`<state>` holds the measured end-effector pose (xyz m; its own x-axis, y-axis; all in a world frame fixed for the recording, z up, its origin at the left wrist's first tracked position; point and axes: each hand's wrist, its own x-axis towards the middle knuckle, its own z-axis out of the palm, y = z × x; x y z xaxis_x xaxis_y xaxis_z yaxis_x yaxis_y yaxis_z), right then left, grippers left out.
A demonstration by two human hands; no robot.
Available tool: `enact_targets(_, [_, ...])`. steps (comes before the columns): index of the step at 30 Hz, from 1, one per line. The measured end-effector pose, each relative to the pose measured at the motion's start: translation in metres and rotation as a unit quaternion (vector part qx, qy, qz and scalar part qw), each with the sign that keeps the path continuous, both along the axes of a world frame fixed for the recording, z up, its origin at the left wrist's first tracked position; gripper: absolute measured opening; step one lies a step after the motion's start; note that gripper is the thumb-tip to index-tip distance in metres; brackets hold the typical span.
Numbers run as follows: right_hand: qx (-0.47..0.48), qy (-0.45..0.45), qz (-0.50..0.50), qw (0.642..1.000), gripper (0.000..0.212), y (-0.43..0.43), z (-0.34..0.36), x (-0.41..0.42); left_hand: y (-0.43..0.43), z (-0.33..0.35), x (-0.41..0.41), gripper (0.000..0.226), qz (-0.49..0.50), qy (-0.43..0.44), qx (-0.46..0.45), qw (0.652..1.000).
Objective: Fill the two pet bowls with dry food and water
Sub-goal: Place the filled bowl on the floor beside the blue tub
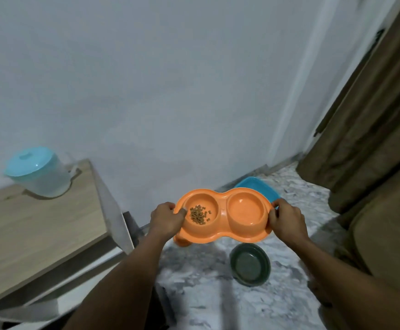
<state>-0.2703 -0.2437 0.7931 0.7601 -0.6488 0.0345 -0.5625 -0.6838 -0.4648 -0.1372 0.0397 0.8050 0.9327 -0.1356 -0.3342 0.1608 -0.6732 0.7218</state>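
1. The person holds an orange double pet bowl [222, 216] in the air in front of them, above the marbled floor [218, 303], with both arms stretched out.
2. The left hand [168, 217] grips the bowl's left end: the thumb lies over the rim beside the left cup, and the other fingers [168, 206] curl around the edge, closed on the plastic.
3. The right hand [285, 220] grips the right end the same way, its fingers [276, 203] wrapped over the far rim and pressed against it.
4. The left cup holds a small heap of brown dry food [199, 215] that covers only part of its bottom.
5. The right cup [246, 211] has a glossy bottom; I cannot tell whether there is water in it.
6. The bowl sits roughly level, with its far edge slightly higher in the view.
7. On the floor below the bowl's right half lies a dark green round dish [250, 264], apart from the hands.
8. Behind the orange bowl, by the foot of the pale wall [170, 79], a blue tray [258, 184] peeks out, partly hidden by the bowl.
9. To the left stands a wooden counter [34, 225], and on its far corner rests a clear pitcher with a light-blue lid [37, 172], well apart from the bowl.
10. At the right hangs a brown curtain [372, 120], its folds reaching down to the floor.
11. The whole view is somewhat blurred, so fine detail on the pitcher's contents cannot be made out.
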Motion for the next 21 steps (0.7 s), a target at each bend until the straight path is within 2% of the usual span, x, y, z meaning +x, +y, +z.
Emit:
enact_targets(7, [0.022,0.013,-0.012,1.000,0.003,-0.073,-0.025,0.056,-0.078,-0.018,0.055,0.046,0.004,-0.006,-0.016,1.000])
enact_targets(12, [0.026,0.033,-0.048,0.998,0.010,-0.113,-0.070,0.108,-0.124,-0.059,0.114,0.040,-0.033,-0.013,0.004,0.999])
enact_targets(16, [0.041,0.048,-0.065,0.996,0.010,-0.141,-0.135,0.149,-0.160,-0.121,0.158,0.027,-0.056,-0.010,0.048,0.997])
enact_targets(21, [0.060,0.068,-0.067,0.994,0.012,-0.170,-0.265,0.186,-0.193,-0.251,0.192,0.024,-0.030,0.006,0.047,0.998])
